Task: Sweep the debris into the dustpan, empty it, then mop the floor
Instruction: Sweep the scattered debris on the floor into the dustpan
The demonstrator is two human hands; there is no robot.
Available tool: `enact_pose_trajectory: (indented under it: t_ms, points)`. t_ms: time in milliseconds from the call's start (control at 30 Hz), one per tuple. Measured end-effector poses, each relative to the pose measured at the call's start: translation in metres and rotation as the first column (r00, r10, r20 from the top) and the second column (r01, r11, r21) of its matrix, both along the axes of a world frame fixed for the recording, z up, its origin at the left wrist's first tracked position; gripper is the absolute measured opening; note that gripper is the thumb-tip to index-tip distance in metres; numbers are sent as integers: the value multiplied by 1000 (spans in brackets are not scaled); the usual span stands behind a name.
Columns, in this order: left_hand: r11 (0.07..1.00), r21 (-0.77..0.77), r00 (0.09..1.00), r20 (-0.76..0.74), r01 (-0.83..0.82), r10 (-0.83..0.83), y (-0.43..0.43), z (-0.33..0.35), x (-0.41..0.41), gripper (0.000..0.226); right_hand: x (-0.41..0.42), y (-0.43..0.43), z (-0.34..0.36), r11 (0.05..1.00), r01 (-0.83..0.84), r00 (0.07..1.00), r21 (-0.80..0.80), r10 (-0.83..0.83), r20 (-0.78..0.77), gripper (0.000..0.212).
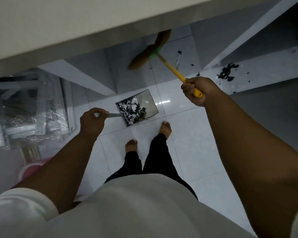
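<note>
Broom [150,54]: long axis slants up-left, bristles toward the bench [58,23] edge; my right hand [195,91] fists the yellow handle's end. Dustpan [144,103]: by my feet, holding debris [132,111], handle pointing left into my gripping left hand [91,121].

I get one view only: the wide-angle head camera, looking steeply down, near the left hand [92,120] and right hand [195,91], with floor [187,148] beyond the fingers [187,91].
</note>
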State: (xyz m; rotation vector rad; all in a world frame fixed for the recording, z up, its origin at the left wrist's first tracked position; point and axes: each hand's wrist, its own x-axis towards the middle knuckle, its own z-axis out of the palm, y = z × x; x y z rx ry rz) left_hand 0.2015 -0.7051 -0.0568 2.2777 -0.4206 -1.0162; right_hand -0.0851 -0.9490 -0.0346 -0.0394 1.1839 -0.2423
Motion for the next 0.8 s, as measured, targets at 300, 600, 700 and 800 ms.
enact_pose_trajectory:
  t_ms: [300,600,700,800]
  points:
    - [999,10,999,-2,-40,40,-55,-23,-30,5,-37,-103,-74,999,48,996,22,-47,-70,13]
    - [992,17,991,-38,-128,129,-83,-6,-43,9,-124,-59,-84,993,-42,963,108,69,-260,17]
    - [990,8,989,-38,-142,143,-86,4,-42,13,-160,-28,-69,993,-55,930,103,89,-356,16]
    - [990,5,990,-36,-139,139,-84,11,-40,11,-187,-2,-38,996,-70,889,64,91,-448,10]
